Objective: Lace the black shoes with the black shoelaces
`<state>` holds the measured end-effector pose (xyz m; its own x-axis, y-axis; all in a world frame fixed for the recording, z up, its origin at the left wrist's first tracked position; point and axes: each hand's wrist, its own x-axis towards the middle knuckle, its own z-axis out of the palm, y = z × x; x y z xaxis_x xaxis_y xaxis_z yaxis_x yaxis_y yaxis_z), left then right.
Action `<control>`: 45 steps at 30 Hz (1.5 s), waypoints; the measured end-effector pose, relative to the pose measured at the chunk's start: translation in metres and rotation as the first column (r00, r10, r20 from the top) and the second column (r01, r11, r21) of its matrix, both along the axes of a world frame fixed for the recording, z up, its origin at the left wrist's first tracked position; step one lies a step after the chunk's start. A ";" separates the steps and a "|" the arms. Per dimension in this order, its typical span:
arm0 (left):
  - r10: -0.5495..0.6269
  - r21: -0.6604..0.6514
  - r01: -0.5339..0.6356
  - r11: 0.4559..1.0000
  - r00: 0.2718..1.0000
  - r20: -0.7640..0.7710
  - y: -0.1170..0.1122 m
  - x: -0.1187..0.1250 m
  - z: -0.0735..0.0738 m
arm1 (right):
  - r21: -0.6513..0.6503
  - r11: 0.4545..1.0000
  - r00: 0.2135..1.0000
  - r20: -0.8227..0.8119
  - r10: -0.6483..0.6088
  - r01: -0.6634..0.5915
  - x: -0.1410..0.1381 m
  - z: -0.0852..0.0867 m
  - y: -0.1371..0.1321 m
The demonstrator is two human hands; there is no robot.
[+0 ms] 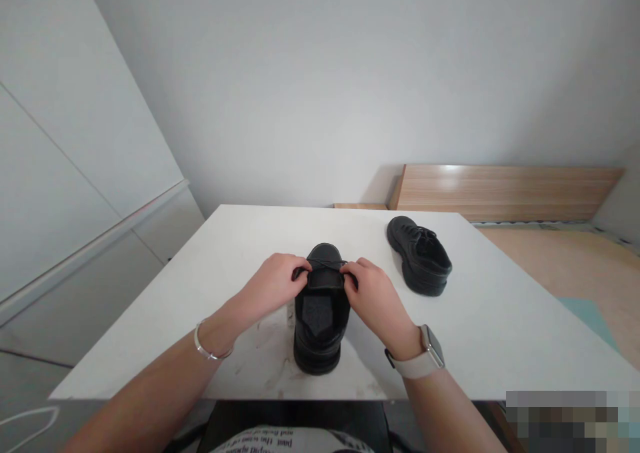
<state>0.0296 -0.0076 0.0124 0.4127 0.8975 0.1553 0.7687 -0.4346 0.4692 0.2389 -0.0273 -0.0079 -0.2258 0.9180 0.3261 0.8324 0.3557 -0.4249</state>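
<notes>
A black shoe stands on the white table right in front of me, heel towards me and toe pointing away. My left hand is closed on the left side of its lacing, fingers pinching the black lace. My right hand is closed on the right side, pinching the lace next to the tongue. A silver bracelet is on my left wrist and a watch with a pale strap on my right. A second black shoe lies apart at the back right of the table, untouched.
A white wall rises behind the table and white cabinet panels run along the left. A low wooden board stands behind the table on the right, above a tan floor. Grey scuff marks stain the tabletop near the front edge.
</notes>
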 end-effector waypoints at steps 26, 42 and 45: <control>-0.203 0.334 -0.078 0.939 0.659 0.724 -0.013 0.024 0.112 | 0.587 0.805 0.640 -0.588 0.495 -0.084 -0.036 0.117 -0.001; -0.228 0.194 0.121 0.973 0.582 0.780 -0.009 0.020 0.098 | 0.413 0.880 0.514 -0.716 0.472 -0.232 -0.028 0.092 0.005; -0.212 0.159 0.142 0.977 0.588 0.781 -0.008 0.016 0.096 | 0.357 0.912 0.494 -0.767 0.410 -0.203 -0.026 0.091 0.003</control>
